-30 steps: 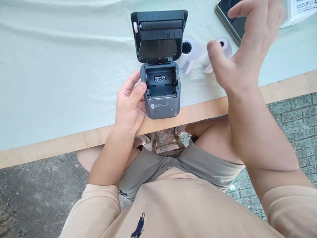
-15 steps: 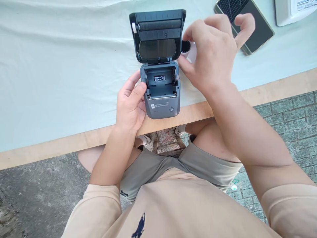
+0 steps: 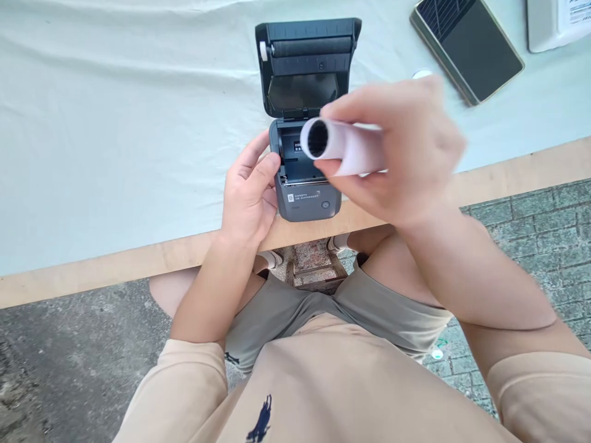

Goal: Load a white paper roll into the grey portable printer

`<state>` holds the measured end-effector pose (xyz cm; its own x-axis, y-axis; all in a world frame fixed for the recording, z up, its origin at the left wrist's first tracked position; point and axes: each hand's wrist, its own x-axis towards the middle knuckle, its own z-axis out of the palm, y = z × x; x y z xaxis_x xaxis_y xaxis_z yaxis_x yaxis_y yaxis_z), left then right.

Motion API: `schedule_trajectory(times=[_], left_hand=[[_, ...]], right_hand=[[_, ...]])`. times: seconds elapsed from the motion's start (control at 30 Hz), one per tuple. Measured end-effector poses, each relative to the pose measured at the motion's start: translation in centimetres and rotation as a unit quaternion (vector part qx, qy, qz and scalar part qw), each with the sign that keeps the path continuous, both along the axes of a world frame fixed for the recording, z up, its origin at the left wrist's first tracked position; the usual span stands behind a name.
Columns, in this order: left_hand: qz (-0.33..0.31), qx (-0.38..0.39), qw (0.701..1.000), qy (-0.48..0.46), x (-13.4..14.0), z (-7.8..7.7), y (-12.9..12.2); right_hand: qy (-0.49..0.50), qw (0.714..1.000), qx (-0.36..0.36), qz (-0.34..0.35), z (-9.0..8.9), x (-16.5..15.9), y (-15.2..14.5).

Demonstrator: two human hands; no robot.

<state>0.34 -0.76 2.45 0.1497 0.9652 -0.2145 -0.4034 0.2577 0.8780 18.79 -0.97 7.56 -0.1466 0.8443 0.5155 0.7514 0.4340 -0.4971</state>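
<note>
A dark grey label printer sits near the table's front edge, its lid tipped up to show a roller and a dark window. My left hand grips the printer's left side, thumb on the rim. Between the fingers of my right hand is a white paper roll with a black core, its open end facing left. The roll is over the right part of the printer's open bay and hides some of it. My right hand is somewhat blurred.
A phone-like dark device with a shiny panel lies at the back right. Beyond it is a white box-shaped object with a printed label. Pale cloth covers the table up to a bare wooden edge.
My right hand has lifted the paper roll from beside the lid and brought it towards me, over the open bay. My left hand stays on the printer.
</note>
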Motion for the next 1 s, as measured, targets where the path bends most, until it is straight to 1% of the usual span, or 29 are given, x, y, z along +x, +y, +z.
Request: schedule_trajectory(times=[0.07,0.1,0.17,0.3,0.43,0.53,0.6,0.63,0.73,0.8,0.87,0.93,1.0], left_hand=[[0.001,-0.003,1.000,0.006,0.1,0.1,0.0],[0.003,-0.007,1.000,0.012,0.1,0.1,0.0],[0.009,-0.012,1.000,0.022,0.1,0.1,0.0],[0.027,0.001,1.000,0.011,0.1,-0.1,-0.1],[0.030,0.001,1.000,0.000,0.1,-0.2,-0.1],[0.021,-0.008,1.000,-0.012,0.1,-0.1,-0.1],[0.019,-0.009,1.000,-0.020,0.1,0.0,-0.1],[0.018,-0.009,1.000,-0.023,0.1,0.0,-0.1],[0.012,-0.010,0.999,-0.029,0.0,0.0,-0.1],[0.007,-0.012,1.000,-0.028,0.0,0.0,-0.1],[0.005,-0.007,1.000,-0.021,-0.1,-0.1,0.0],[0.004,0.000,1.000,-0.016,-0.1,-0.2,0.0],[0.001,0.009,1.000,-0.016,-0.1,-0.2,0.0]], right_hand=[[-0.068,0.996,0.046,0.026,-0.3,-1.0,-0.1],[-0.094,0.994,0.050,0.026,-0.4,-1.4,-0.1],[-0.126,0.991,0.029,0.015,-0.4,-1.8,0.2],[-0.145,0.989,0.018,0.036,-0.5,-2.4,0.5],[-0.156,0.986,0.014,0.054,-0.7,-2.8,0.4],[-0.153,0.986,-0.030,0.056,-0.7,-2.7,0.3],[-0.147,0.987,-0.041,0.053,-0.7,-2.5,0.4],[-0.145,0.988,-0.030,0.051,-0.7,-2.3,0.4],[-0.138,0.988,0.047,0.059,-1.0,-1.8,0.5],[-0.126,0.985,0.099,0.073,-1.3,-1.6,0.4],[-0.112,0.980,0.135,0.094,-1.7,-1.4,0.1],[-0.108,0.978,0.139,0.112,-2.0,-1.3,-0.4],[-0.116,0.979,0.114,0.120,-2.3,-1.3,-0.8]])
